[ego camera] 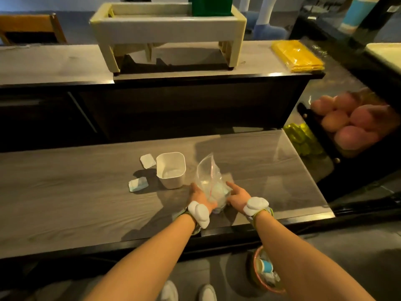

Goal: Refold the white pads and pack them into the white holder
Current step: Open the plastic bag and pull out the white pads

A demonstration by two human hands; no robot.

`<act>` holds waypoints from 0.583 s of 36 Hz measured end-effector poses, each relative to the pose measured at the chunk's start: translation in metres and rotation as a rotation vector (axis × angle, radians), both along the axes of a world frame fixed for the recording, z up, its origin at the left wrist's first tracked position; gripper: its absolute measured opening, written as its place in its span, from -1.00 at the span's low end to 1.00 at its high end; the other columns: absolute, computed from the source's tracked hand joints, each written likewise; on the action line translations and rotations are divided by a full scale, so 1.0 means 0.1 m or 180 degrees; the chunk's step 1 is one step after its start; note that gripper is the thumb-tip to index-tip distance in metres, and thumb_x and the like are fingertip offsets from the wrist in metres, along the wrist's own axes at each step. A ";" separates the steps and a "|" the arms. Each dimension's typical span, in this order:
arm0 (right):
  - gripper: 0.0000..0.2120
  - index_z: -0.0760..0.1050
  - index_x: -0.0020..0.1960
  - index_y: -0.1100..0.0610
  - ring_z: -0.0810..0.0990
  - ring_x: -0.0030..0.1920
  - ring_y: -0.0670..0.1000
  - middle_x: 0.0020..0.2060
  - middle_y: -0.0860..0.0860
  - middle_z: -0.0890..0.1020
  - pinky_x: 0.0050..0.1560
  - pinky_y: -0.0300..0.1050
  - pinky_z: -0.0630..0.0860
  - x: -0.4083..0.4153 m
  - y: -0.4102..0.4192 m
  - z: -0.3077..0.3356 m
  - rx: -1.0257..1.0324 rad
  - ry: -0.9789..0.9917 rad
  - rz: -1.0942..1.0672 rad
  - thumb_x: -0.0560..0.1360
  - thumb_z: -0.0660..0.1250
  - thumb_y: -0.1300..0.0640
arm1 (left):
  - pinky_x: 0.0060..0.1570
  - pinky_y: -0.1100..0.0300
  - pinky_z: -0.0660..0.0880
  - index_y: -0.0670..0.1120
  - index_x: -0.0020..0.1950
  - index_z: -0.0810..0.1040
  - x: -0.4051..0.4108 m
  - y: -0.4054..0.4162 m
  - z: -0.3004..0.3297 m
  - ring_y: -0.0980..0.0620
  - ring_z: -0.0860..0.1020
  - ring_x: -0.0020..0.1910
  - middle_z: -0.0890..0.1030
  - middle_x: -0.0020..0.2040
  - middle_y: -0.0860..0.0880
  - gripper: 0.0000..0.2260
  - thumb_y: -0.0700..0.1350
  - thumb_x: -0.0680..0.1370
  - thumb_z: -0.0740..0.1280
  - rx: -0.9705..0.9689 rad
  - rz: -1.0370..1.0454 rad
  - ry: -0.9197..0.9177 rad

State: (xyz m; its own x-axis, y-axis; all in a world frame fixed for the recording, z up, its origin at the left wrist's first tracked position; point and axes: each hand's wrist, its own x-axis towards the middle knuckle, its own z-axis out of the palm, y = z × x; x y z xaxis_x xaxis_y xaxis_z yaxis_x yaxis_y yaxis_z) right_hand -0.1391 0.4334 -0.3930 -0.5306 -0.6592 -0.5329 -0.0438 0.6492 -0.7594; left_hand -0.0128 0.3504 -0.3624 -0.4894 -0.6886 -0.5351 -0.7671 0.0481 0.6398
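A white square holder (171, 170) stands open on the grey wooden counter (76, 192), with something pale at its bottom. Left of it lie two white pads: one flat (147, 160) behind, one folded with a blue edge (138, 184) in front. Right of the holder stands a clear zip bag (209, 177) with pale pads inside. My left hand (200, 197) grips the bag's lower left side. My right hand (237, 195) touches its lower right side, fingers pointing toward the bag. Both wrists wear white padded bands.
A raised back counter carries a cream plastic stand (169, 29) and folded yellow cloths (297, 56). A glass case at right holds peaches (351, 120) and green items (301, 137). A bin (265, 272) with rubbish sits on the floor below the counter edge.
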 end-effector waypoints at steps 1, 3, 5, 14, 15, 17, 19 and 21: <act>-0.42 0.32 0.47 0.10 0.57 0.10 0.08 0.10 0.12 0.60 0.14 -0.11 0.49 -0.01 -0.01 -0.02 0.0042 -0.0021 0.0029 0.47 0.27 0.33 | 0.35 0.00 0.37 -0.29 0.51 -0.08 0.00 -0.03 -0.03 -0.21 0.38 0.39 0.33 0.44 -0.24 -0.11 -0.12 0.43 0.48 -0.0021 0.0134 0.0146; -0.51 0.47 0.36 0.12 0.60 -0.02 0.05 -0.03 0.08 0.64 0.02 -0.13 0.53 -0.03 -0.01 -0.07 0.0088 -0.0057 -0.0020 0.44 0.29 0.32 | 0.39 0.05 0.32 -0.29 0.54 -0.07 0.00 -0.10 -0.10 -0.20 0.37 0.40 0.38 0.42 -0.20 -0.14 -0.12 0.47 0.45 0.0062 0.0373 0.0344; -0.59 0.54 0.28 0.14 0.58 -0.20 0.00 -0.15 0.07 0.65 -0.19 -0.18 0.52 -0.04 0.02 -0.10 0.0122 -0.0136 -0.0123 0.43 0.33 0.28 | 0.28 0.19 0.35 -0.26 0.54 0.02 0.02 -0.14 -0.17 -0.16 0.44 0.34 0.49 0.27 -0.14 -0.26 -0.09 0.53 0.38 0.0374 0.0619 0.0531; -0.47 0.46 0.28 0.24 0.59 0.00 0.05 0.06 0.16 0.62 0.03 -0.16 0.47 -0.02 0.05 -0.21 -0.0144 -0.0112 -0.0525 0.40 0.51 0.04 | 0.30 0.14 0.40 -0.07 0.56 0.11 -0.01 -0.13 -0.23 -0.11 0.40 0.39 0.41 0.39 -0.12 -0.10 -0.33 0.33 0.50 0.0196 -0.0352 0.0285; -0.53 0.48 0.22 0.21 0.60 -0.02 0.06 0.00 0.14 0.64 -0.01 -0.15 0.48 -0.02 0.04 -0.19 -0.0146 -0.0053 -0.0508 0.41 0.50 0.03 | 0.24 0.19 0.41 -0.08 0.53 0.15 -0.02 -0.14 -0.25 -0.12 0.42 0.37 0.45 0.36 -0.12 -0.15 -0.33 0.34 0.49 0.0094 -0.0297 0.0341; -0.70 0.53 0.07 0.16 0.62 -0.11 0.04 -0.13 0.06 0.65 -0.12 -0.17 0.49 -0.02 0.01 -0.15 -0.0221 0.0105 -0.0488 0.45 0.44 0.00 | 0.08 0.28 0.39 -0.12 0.44 0.29 -0.02 -0.16 -0.25 -0.09 0.51 0.26 0.53 0.28 -0.12 -0.31 -0.30 0.36 0.48 -0.0055 -0.0131 0.0491; -0.77 0.53 -0.03 0.13 0.59 -0.18 0.01 -0.20 0.03 0.63 -0.21 -0.16 0.47 -0.04 -0.02 -0.06 -0.0280 0.0304 -0.0503 0.50 0.37 -0.04 | 0.05 0.27 0.39 -0.13 0.39 0.32 -0.03 -0.17 -0.21 -0.02 0.52 0.16 0.54 0.24 -0.10 -0.37 -0.21 0.38 0.50 -0.0081 -0.0121 0.0508; -0.73 0.53 -0.05 0.15 0.58 -0.18 0.04 -0.20 0.05 0.62 -0.16 -0.08 0.50 -0.06 -0.06 0.05 -0.0297 0.0475 -0.0586 0.52 0.32 -0.07 | 0.13 0.20 0.46 -0.11 0.39 0.30 -0.02 -0.17 -0.11 -0.04 0.54 0.14 0.54 0.21 -0.09 -0.37 -0.10 0.40 0.50 -0.0126 -0.0143 0.0514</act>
State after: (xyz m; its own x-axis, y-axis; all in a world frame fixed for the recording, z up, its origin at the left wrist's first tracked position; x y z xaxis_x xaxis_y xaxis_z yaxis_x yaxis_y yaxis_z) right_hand -0.1452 0.4271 -0.3879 -0.7144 -0.5868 -0.3811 -0.0473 0.5839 -0.8104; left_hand -0.0151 0.3336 -0.3729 -0.5976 -0.6831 -0.4200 -0.6510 0.1076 0.7514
